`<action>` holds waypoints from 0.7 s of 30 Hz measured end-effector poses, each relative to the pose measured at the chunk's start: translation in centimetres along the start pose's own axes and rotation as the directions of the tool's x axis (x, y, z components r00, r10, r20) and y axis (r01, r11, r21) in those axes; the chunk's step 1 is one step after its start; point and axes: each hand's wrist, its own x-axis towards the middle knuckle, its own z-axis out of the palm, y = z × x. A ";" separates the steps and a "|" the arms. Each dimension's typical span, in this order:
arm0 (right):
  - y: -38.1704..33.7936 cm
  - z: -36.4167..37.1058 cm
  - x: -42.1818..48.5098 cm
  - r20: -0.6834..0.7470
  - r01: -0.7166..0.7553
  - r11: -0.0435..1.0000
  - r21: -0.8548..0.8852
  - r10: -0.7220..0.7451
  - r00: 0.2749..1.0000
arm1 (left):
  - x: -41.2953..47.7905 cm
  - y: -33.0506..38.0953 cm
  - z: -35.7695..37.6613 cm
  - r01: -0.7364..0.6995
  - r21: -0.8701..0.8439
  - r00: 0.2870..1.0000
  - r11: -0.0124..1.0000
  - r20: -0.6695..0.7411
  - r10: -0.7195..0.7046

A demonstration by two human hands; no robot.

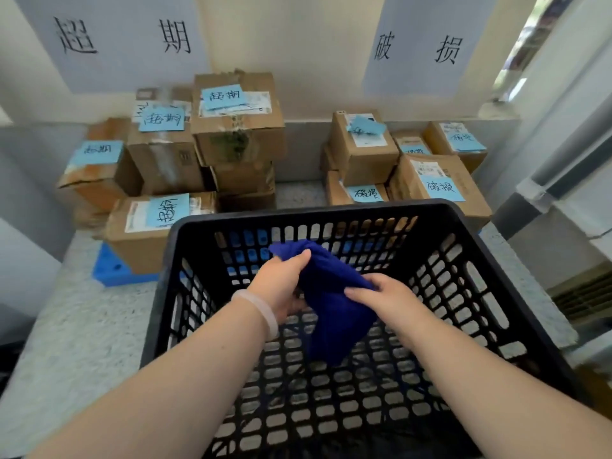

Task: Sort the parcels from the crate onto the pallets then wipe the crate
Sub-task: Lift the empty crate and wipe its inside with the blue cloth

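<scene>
Black slotted crate (331, 212), blue cloth (331, 293) (bunched) inside it, left grip (281, 283) and right grip (377, 296) clutching it

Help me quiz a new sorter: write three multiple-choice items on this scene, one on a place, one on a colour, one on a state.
1. Where is the blue cloth?
A. on a shelf
B. gripped by the left hand and right hand over the crate
C. in a bucket

2. What colour are the notes on the parcels?
A. yellow
B. pink
C. light blue

3. What is the crate's state?
A. no parcel visible inside
B. full of parcels
C. overturned

Answers: B, both hands grip it; C, every note is light blue; A, only mesh shows inside.
</scene>
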 end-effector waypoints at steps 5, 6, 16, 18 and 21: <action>-1.3 0.4 -0.2 0.054 -0.073 0.957 0.282 0.060 0.997 | -0.4 -0.5 -2.7 -0.002 0.168 0.992 0.986 -0.121 0.023; -1.6 0.6 -0.2 0.062 -0.089 0.935 0.345 0.072 0.995 | -0.5 -0.6 -2.9 0.009 0.153 0.991 0.988 -0.136 0.012; -2.9 2.0 -0.7 0.166 -0.081 0.800 0.595 -0.024 0.986 | -2.6 -1.7 -1.4 -0.315 0.444 0.940 0.839 0.266 0.212; -2.7 2.5 -0.6 0.062 0.032 0.817 0.575 -0.083 0.995 | -2.5 -1.4 -1.1 -0.325 0.402 0.946 0.856 0.139 0.294; -2.3 3.1 -0.8 0.046 0.167 0.887 0.431 -0.206 0.977 | -2.7 -0.9 -1.1 -0.281 0.245 0.960 0.928 0.084 0.268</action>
